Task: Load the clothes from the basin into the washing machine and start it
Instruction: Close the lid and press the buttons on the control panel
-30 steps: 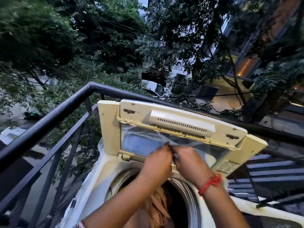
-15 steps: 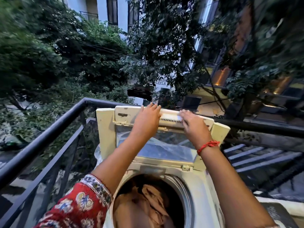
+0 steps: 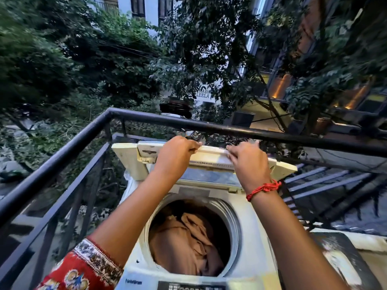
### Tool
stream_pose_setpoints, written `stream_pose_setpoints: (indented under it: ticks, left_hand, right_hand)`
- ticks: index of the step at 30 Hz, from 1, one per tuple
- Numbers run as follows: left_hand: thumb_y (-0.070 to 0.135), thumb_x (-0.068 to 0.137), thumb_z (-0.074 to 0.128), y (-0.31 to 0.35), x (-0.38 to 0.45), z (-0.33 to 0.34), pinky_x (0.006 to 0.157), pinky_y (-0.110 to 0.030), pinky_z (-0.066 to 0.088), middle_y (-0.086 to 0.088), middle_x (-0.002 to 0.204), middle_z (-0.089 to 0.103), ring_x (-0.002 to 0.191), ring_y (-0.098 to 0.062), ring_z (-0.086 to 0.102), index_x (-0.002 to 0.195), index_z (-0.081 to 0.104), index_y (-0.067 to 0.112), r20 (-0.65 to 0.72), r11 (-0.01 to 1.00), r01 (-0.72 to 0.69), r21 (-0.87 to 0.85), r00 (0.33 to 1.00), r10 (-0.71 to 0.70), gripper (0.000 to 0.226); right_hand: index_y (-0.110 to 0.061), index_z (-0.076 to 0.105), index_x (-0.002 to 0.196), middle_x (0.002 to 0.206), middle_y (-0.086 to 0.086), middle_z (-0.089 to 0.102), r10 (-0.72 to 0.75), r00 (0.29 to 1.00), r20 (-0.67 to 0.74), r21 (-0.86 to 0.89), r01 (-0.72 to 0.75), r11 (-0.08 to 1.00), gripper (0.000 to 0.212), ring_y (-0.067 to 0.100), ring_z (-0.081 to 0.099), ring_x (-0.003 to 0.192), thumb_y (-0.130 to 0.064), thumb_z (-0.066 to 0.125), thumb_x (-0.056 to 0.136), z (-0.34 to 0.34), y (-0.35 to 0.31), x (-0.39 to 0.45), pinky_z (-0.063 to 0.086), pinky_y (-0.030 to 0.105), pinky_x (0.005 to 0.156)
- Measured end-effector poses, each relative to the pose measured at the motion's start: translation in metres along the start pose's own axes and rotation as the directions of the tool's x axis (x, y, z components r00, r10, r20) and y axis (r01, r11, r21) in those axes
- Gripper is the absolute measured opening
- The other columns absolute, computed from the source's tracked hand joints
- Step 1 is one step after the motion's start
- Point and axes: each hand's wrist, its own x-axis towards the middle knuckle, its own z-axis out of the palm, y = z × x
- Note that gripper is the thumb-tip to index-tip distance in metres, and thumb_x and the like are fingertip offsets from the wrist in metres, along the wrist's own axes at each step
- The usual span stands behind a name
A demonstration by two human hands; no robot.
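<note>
Since the earlier frame your hands have stayed on the folding lid (image 3: 211, 158) and it has tipped further toward you. Head view: left hand (image 3: 174, 155) and right hand (image 3: 249, 162) both curl closed over its top edge, arms stretched forward. The lid looks light, stiff plastic; hold that edge. The clothes (image 3: 186, 241), soft and limp, lie in the washing machine (image 3: 249, 243) drum.
</note>
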Motion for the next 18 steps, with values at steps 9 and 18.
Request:
stream_pose_setpoints:
  ticks: [9,18]
  left_hand:
    - [0.023,0.091,0.061,0.030,-0.081,-0.009,0.090,-0.030,0.045,-0.005,0.121,0.068,0.116,-0.025,0.060,0.123,0.065,0.023,0.287,0.976,0.133,0.175,0.941,-0.180,0.032]
    - [0.030,0.094,0.052,0.030,-0.185,0.021,0.083,-0.042,0.054,-0.003,0.128,0.060,0.112,-0.029,0.060,0.129,0.051,0.035,0.467,0.928,0.099,0.358,0.842,-0.269,0.035]
  right_hand:
    - [-0.016,0.066,0.121,0.113,0.010,0.070,-0.284,0.928,0.241,0.230,0.230,0.946,0.029,0.030,0.063,0.104,-0.024,0.056,0.095,0.009,0.025,-0.075,0.049,0.037,0.083]
    - [-0.012,0.067,0.117,0.107,0.003,0.072,-0.404,0.864,0.299,0.239,0.342,0.909,0.046,0.027,0.067,0.093,-0.033,0.037,0.089,0.040,0.023,-0.182,0.058,0.034,0.072]
